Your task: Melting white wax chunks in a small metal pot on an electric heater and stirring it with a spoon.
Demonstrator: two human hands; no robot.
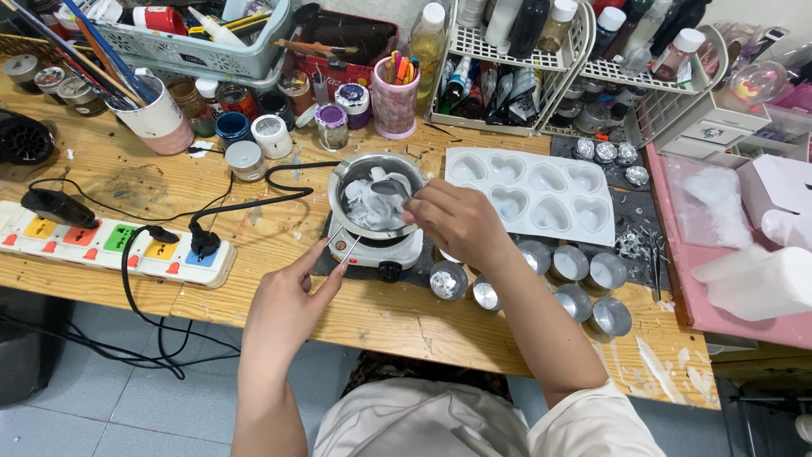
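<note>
A small steel pot (356, 168) holding white wax chunks sits on a little white electric hot plate (378, 251) at the middle of the wooden table. My right hand (458, 219) grips a metal spoon (391, 188) whose bowl rests in the wax. My left hand (288, 300) pinches the pot's thin wire handle (345, 244) at the hot plate's front left. A white heart-shaped silicone mould (530, 191) lies just right of the pot.
Several small round metal tins (584, 283) stand at the front right. A colourful power strip (110, 241) with black cables lies left. Paint jars, brush cups, a pen cup (395, 97) and bottle racks crowd the back. A pink tray (719, 279) is far right.
</note>
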